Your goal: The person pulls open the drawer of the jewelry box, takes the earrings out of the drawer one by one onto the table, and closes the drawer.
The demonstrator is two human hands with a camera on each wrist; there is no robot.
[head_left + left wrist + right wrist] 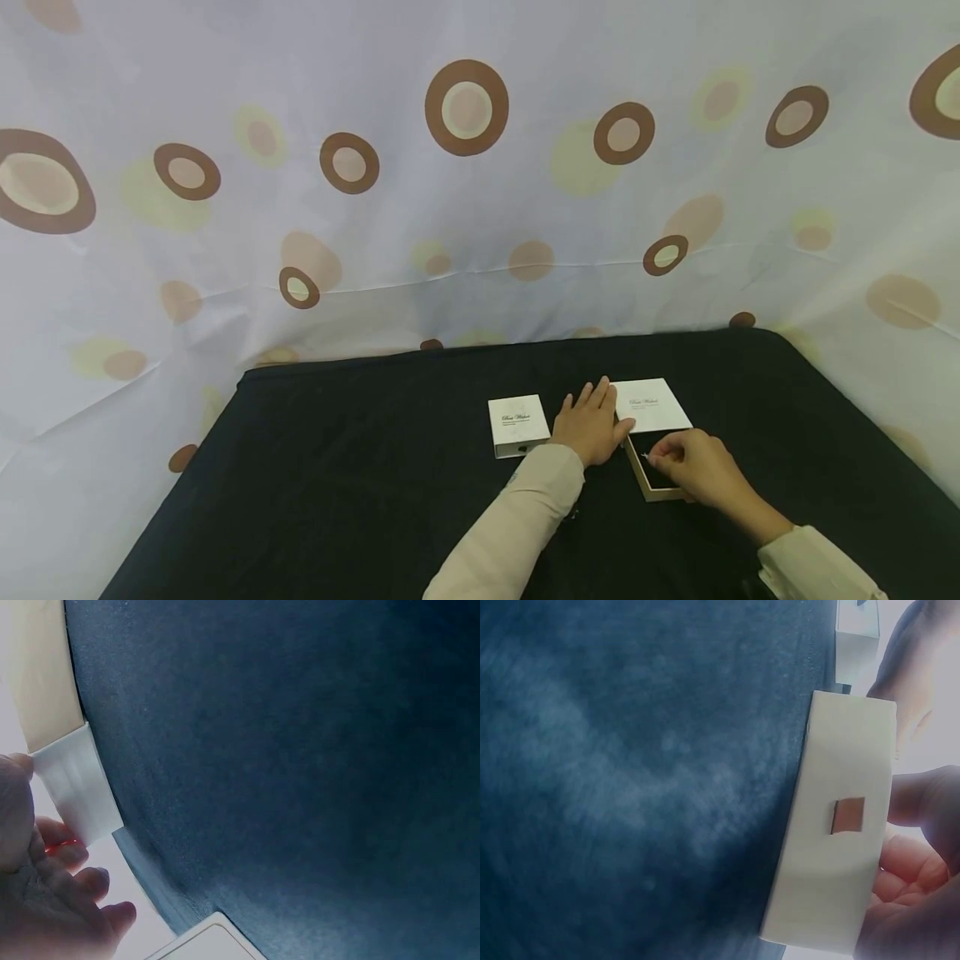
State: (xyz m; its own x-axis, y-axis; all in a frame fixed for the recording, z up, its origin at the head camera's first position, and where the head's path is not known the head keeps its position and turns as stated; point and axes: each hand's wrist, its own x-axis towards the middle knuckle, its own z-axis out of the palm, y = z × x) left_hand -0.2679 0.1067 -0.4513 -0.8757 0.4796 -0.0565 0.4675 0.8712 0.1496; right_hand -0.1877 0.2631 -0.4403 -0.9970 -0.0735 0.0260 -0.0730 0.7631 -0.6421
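A white box sleeve (651,405) with dark script lies at the right of the black cloth. Its gold-edged drawer (661,495) with a dark inside is pulled out toward the person. My left hand (590,432) rests along the sleeve's left side, fingers extended and thumb touching its edge. Over the drawer, my right hand (702,469) pinches a small shiny silvery piece (645,456), apparently jewelry, between thumb and fingertips; its exact shape is too small to tell. In the right wrist view the drawer's front (832,825) has a small square cut-out.
A second white box (519,423) with similar script sits shut, left of my left hand. The black cloth (360,483) covers the table, whose far edge meets a white curtain (420,208) with brown and yellow circles.
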